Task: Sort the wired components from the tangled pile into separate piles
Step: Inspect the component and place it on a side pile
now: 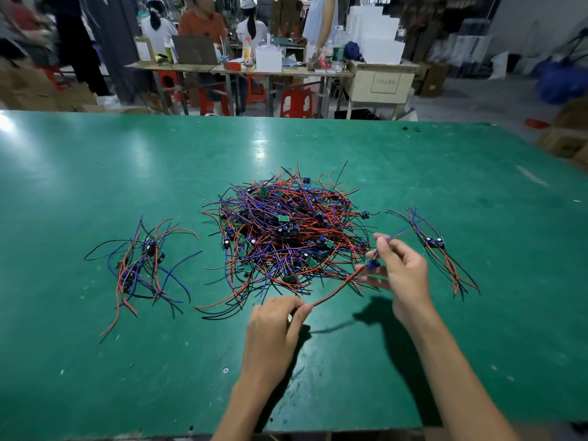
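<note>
The left hand (276,326) pinches the end of a red wire (334,291). That wire runs up to a small component (373,264) gripped in the right hand's (402,275) curled fingers. Just beyond both hands sits the tangled pile (286,237) on the green table (95,361). A small sorted pile (434,246) lies beside the right hand, a larger sorted pile (140,265) well left of the left hand.
</note>
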{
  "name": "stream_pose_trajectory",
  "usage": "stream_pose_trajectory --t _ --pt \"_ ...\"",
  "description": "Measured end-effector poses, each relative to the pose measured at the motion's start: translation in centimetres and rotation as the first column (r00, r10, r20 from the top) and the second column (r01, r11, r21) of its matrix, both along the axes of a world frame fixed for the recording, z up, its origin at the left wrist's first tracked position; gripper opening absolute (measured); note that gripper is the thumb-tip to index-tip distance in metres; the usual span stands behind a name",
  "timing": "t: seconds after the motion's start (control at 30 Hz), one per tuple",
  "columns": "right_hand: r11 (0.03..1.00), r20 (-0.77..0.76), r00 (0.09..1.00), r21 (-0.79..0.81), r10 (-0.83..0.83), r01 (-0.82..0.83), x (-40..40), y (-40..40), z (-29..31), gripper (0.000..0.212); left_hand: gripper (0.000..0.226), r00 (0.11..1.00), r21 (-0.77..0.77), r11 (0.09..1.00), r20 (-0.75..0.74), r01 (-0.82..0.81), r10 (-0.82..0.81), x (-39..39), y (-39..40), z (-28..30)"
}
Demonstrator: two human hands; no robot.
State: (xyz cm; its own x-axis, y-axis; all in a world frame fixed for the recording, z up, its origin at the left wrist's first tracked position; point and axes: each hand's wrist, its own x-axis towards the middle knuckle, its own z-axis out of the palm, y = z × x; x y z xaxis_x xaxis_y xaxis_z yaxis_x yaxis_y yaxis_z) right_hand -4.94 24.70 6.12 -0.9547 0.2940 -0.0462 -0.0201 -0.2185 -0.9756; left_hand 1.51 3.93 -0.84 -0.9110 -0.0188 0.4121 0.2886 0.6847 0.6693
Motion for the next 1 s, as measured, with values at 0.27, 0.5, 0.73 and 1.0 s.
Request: stream_pose_trajectory --t 0.27,0.5,0.73,1.0 --pt "0.619 0.081 0.96 0.778 -0.267 0.107 -10.3 9.7 3.5 0.029 0.023 0.96 0.52 0.814 0.237 -0.258 0.152 -1.2 -1.0 0.0" --pt "-0.006 0.132 0.925 0.99 -0.355 -0.144 -14.6 10.3 1.1 0.032 0.029 0.921 0.742 0.545 0.31 -0.391 0.238 -2.0 -1.6 0.2" --pt "0.073 0.376 0.919 0.92 0.116 -0.385 -19.2 4.6 -1.1 0.064 0.03 0.946 0.751 0.577 0.275 -0.322 0.171 -1.9 -1.6 0.4" --pt "0.124 0.266 0.964 0.957 -0.016 -0.262 -18.6 4.7 -4.4 0.029 0.029 0.948 0.758 0.57 0.271 -0.318 0.168 -2.0 -1.5 0.5"
